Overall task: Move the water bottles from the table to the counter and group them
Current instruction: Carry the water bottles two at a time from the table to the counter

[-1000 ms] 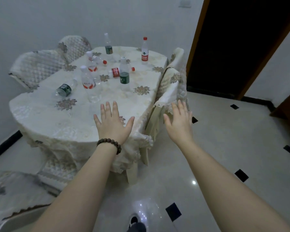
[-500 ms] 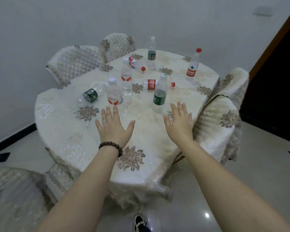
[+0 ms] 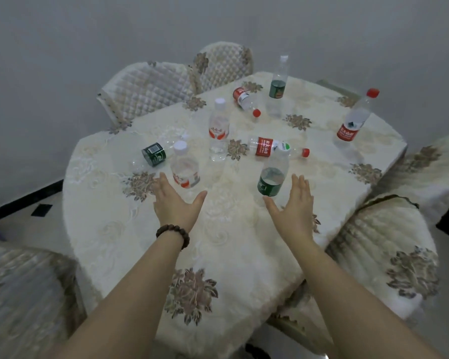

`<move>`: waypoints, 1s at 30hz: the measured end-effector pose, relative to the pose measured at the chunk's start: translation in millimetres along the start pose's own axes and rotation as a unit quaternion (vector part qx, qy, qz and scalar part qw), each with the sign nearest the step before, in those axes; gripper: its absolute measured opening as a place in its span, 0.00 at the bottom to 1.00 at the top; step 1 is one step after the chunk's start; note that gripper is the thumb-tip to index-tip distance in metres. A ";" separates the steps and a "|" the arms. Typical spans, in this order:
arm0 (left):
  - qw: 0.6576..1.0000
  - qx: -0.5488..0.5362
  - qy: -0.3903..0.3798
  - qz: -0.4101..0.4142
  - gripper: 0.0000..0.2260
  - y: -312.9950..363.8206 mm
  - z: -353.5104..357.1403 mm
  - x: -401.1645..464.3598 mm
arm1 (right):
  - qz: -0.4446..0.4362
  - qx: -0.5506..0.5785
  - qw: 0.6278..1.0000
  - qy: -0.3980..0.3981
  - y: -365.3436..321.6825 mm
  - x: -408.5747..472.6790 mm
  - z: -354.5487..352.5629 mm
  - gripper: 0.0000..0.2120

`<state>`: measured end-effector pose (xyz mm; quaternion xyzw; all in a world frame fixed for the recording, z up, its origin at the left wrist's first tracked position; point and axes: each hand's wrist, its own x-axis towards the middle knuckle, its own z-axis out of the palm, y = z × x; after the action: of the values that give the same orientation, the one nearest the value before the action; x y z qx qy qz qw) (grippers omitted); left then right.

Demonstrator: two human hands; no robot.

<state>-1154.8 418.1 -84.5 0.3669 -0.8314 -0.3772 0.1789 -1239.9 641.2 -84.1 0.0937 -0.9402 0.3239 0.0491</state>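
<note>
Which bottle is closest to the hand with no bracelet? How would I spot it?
Look at the table with the flowery cloth. Near its middle, just left of the right hand, stands a clear bottle. It is the upright one with a dark green label low down and a pale cap; a red-labelled bottle lies behind it.

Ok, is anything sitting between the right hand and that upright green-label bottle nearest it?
Nothing visible. The right hand is open just beside the green-label bottle, thumb near its base, with only bare tablecloth between. The lying red-label bottle is behind it, on the far side.
</note>
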 end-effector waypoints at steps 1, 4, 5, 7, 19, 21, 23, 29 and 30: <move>0.996 -0.078 0.003 -0.035 0.50 2.1 7.3 6.5 | 0.011 0.020 1.000 -0.001 3.6 7.7 1.7 0.44; 0.982 -0.170 0.020 -0.083 0.52 6.0 25.2 24.3 | 0.041 0.077 0.996 -0.006 11.7 30.3 8.2 0.53; 0.980 -0.182 0.028 -0.079 0.52 8.4 29.5 29.0 | 0.049 0.099 0.994 -0.012 13.4 36.6 11.0 0.55; 0.975 -0.210 0.046 -0.063 0.49 12.9 36.4 36.8 | 0.062 0.145 0.987 -0.023 15.5 47.6 16.1 0.57; 0.980 -0.188 0.057 -0.034 0.20 25.9 51.3 36.0 | 0.064 0.252 0.963 -0.066 9.9 77.8 27.5 0.42; 0.982 -0.182 0.048 -0.004 0.20 37.3 50.4 28.9 | 0.055 0.255 0.963 -0.060 6.3 79.8 19.2 0.37; 0.982 -0.181 0.037 0.027 0.20 53.2 49.7 23.9 | 0.050 0.266 0.961 -0.049 2.8 81.6 6.5 0.36; 0.971 -0.226 -0.017 0.078 0.24 113.7 55.9 10.4 | 0.059 0.268 0.961 0.040 2.6 70.4 -48.2 0.38; 0.968 -0.233 -0.032 0.092 0.23 123.2 57.6 6.7 | 0.058 0.261 0.962 0.058 4.5 66.4 -57.8 0.37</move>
<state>-1250.8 496.6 -28.5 0.2251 -0.7561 -0.5539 0.2661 -1303.8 670.8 -31.3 0.0296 -0.8222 0.5655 0.0586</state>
